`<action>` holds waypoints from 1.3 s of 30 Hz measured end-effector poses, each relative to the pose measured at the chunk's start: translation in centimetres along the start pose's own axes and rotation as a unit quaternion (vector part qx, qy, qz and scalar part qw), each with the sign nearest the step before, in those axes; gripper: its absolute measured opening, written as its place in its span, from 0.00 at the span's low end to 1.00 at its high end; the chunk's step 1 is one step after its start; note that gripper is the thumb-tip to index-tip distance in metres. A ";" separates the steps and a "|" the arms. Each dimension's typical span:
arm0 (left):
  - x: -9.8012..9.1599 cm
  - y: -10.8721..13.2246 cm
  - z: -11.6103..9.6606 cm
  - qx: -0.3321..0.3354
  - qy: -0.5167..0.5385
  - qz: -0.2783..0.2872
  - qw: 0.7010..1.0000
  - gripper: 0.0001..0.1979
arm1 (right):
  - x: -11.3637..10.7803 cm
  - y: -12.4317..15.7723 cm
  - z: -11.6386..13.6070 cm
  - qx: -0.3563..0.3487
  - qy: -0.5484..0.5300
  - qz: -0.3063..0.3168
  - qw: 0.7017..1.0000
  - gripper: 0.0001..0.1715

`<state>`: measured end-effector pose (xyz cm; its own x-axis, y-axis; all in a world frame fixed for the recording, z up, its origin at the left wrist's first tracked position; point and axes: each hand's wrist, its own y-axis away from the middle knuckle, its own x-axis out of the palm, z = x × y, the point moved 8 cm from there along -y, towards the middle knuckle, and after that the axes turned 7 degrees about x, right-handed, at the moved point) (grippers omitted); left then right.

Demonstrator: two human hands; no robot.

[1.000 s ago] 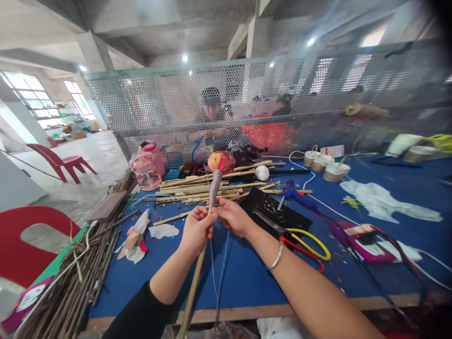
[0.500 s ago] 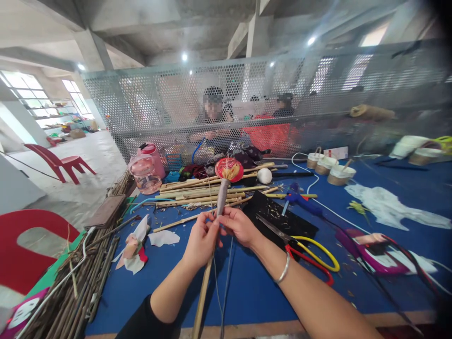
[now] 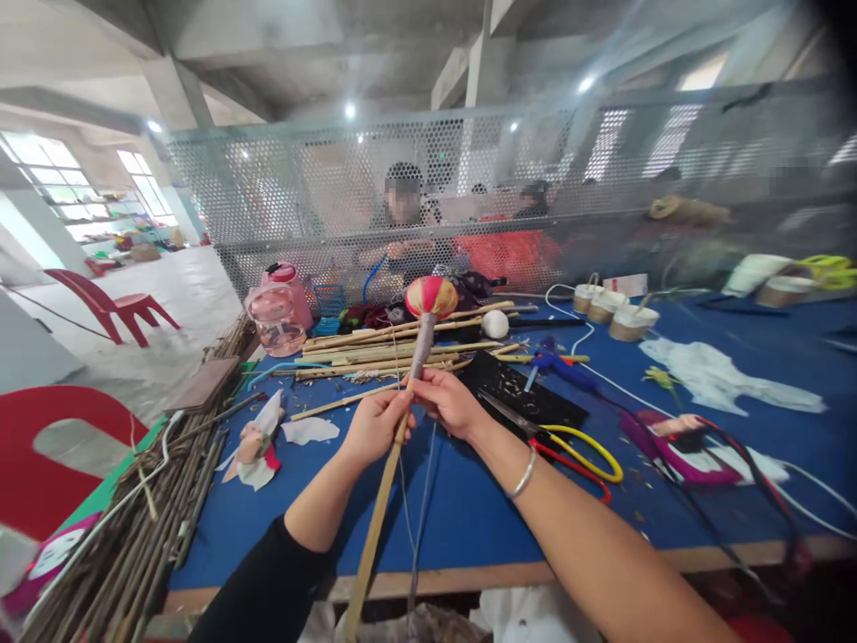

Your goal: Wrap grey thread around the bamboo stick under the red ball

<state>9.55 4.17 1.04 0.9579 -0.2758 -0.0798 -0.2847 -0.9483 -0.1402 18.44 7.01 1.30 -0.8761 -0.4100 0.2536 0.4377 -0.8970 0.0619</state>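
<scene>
In front of me is a wooden stick (image 3: 376,536) topped by a rounded red-and-yellow head (image 3: 432,296). Grey wrapping (image 3: 421,344) covers the stick's neck below that head. My left hand (image 3: 375,421) is closed around the stick just under the wrapping. Against it, my right hand (image 3: 447,402) pinches the lower end of the wrapped part, its fingers partly hidden. Thin grey cords (image 3: 421,509) hang from between the hands past the table edge. Scissors (image 3: 569,454) with yellow and red handles lie right of my right forearm, on a black sheet (image 3: 528,393).
Bamboo sticks (image 3: 361,357) lie across the table behind my hands, near a white ball (image 3: 495,323). A blue glue gun (image 3: 562,371) and paper cups (image 3: 633,321) are to the right. Left are a pink bottle (image 3: 278,308) and bundled twigs (image 3: 144,509). A person sits behind the perforated screen (image 3: 301,196).
The stick has turned and tilted, so its head shows red and yellow sections instead of a red face with a yellow centre. Both hands sit slightly higher, still closed on it.
</scene>
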 end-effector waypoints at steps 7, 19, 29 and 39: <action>-1.7 0.1 -1.1 0.083 -0.068 -0.074 0.992 0.19 | 0.5 0.3 0.3 -0.026 0.045 -0.038 0.998 0.17; 0.0 0.4 -0.2 0.012 0.038 0.006 0.999 0.22 | -0.1 0.1 0.2 -0.022 0.032 0.036 0.999 0.20; 0.7 0.7 1.4 -0.073 0.124 0.095 0.985 0.22 | 0.2 0.3 -0.6 0.031 0.017 0.077 0.996 0.23; -0.9 0.1 1.1 -0.025 -0.014 0.051 0.998 0.20 | 0.3 0.2 -1.5 0.057 0.072 0.049 0.995 0.23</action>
<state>8.61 4.45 -0.02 0.9227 -0.3671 -0.1178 -0.3773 -0.9227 -0.0798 17.92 6.48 -0.10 -0.8448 -0.5206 0.1236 0.5346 -0.8308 0.1549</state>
